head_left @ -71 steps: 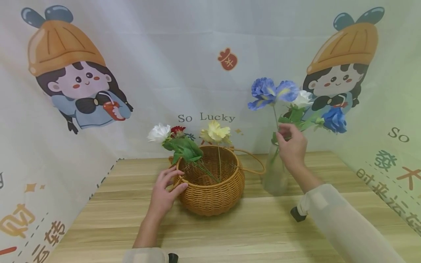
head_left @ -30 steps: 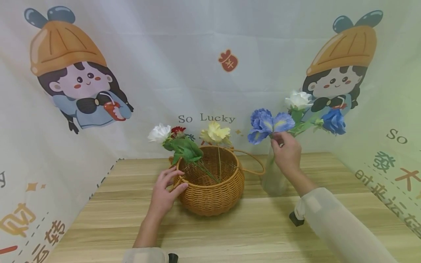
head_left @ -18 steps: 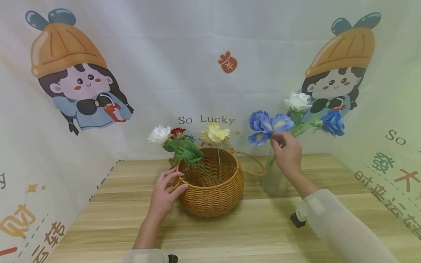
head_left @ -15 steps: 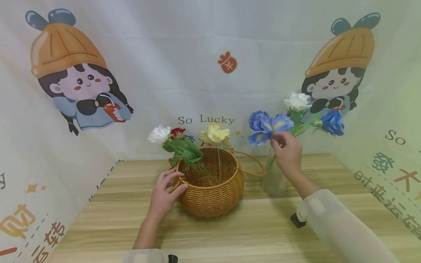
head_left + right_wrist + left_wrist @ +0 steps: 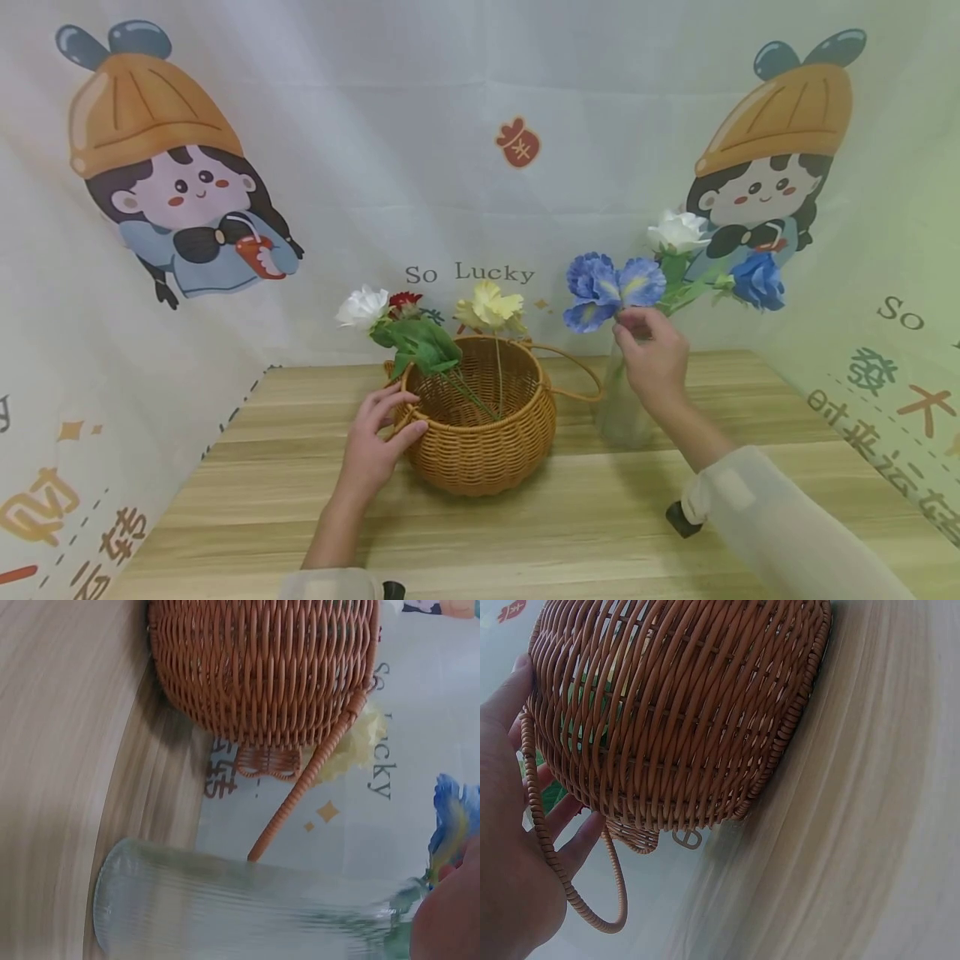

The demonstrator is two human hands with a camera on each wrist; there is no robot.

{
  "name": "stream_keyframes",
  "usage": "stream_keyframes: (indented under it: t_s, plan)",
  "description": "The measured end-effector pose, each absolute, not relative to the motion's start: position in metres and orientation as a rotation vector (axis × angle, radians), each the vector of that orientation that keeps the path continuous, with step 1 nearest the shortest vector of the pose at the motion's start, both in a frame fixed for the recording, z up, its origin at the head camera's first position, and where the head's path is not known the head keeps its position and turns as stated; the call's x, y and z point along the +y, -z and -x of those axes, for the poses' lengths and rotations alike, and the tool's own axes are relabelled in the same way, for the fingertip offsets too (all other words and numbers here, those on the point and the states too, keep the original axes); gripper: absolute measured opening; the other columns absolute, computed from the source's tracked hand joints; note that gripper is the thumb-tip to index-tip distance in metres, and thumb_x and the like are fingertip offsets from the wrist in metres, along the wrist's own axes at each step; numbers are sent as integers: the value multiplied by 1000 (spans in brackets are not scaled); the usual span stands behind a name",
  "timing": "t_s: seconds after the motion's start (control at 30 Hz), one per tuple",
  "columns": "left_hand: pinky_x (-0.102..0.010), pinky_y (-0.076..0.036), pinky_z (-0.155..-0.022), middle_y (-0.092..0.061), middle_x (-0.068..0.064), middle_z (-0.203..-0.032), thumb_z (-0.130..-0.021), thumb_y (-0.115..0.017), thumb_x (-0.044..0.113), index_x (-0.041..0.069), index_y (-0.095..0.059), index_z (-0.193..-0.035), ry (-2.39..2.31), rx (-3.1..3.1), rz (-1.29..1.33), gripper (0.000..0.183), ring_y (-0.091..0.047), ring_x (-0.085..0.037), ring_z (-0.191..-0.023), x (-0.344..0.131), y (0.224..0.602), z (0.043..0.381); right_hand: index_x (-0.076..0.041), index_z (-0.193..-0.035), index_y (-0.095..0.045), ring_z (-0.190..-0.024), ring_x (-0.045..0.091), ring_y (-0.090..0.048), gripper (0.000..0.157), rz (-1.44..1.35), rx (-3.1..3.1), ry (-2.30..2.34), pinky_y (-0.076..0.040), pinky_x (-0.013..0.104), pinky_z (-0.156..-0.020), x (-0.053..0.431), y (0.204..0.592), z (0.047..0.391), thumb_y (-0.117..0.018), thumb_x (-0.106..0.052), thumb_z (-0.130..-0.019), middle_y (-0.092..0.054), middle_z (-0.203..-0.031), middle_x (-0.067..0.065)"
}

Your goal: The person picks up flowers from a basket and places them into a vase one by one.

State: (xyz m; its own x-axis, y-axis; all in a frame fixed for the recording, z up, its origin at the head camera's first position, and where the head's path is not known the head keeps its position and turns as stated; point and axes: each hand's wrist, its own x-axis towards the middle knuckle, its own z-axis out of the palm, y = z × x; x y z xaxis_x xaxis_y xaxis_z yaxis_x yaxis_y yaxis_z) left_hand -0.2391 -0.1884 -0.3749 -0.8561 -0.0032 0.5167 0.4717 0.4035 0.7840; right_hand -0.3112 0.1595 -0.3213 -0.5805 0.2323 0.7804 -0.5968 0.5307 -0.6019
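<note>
My left hand [image 5: 375, 437] holds the near-left rim of a round brown wicker basket [image 5: 483, 454], thumb in front and fingers at the rim. In the left wrist view the basket's handle [image 5: 604, 926] hangs by the palm. A white flower [image 5: 363, 307], a red flower [image 5: 406, 303] and a yellow flower [image 5: 491, 307] stand in the basket. My right hand [image 5: 656, 354] pinches a blue-purple iris [image 5: 600, 287] just below its bloom, over the mouth of a clear ribbed glass vase [image 5: 624, 412]. The iris stem goes down into the vase.
A white rose [image 5: 678, 232] and a blue rose [image 5: 759, 279] lean out of the vase to the right. The basket's right handle [image 5: 577, 362] reaches close to the vase. Behind the wooden table [image 5: 525, 542] hangs a printed white cloth [image 5: 390, 167].
My right hand has lowered the iris, so its bloom sits nearer the vase's mouth. In the last half second that hand shifted only slightly. The left hand and basket stayed put.
</note>
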Motion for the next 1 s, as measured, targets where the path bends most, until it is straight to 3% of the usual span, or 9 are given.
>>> stream_keyframes:
  t_s: [0.3,0.6,0.8,1.0]
  plan:
    - [-57,-41,-96,-46,-26,-135,-85,-75,10,1,-66,-112,1445,-2217,406,29,-42,-39,-127,-189,377,239,3,-100,-68,-73,9,-56,16,-350,-1847,-1314,-44,14,-63,142,323,296,-70,5,-85,-69,-87,15]
    - [-58,-41,-96,-45,-25,-137,-85,-75,10,0,-66,-113,1453,-2214,414,31,-43,-39,-126,-189,378,241,13,-98,-64,-71,26,-59,19,-450,-1792,-1307,-46,13,-66,121,325,292,-70,15,-79,-67,-85,25]
    - [-58,-41,-96,-46,-25,-136,-85,-75,10,-2,-65,-113,1451,-2215,420,32,-42,-39,-127,-189,377,241,7,-100,-66,-76,20,-61,19,-462,-1831,-1364,-48,14,-69,113,328,290,-71,10,-82,-68,-87,20]
    - [-57,-41,-96,-45,-25,-137,-85,-75,10,-3,-65,-113,1447,-2215,413,32,-42,-39,-127,-190,377,241,3,-102,-67,-80,23,-65,19,-480,-1892,-1372,-53,26,-70,98,327,291,-72,3,-84,-69,-90,14]
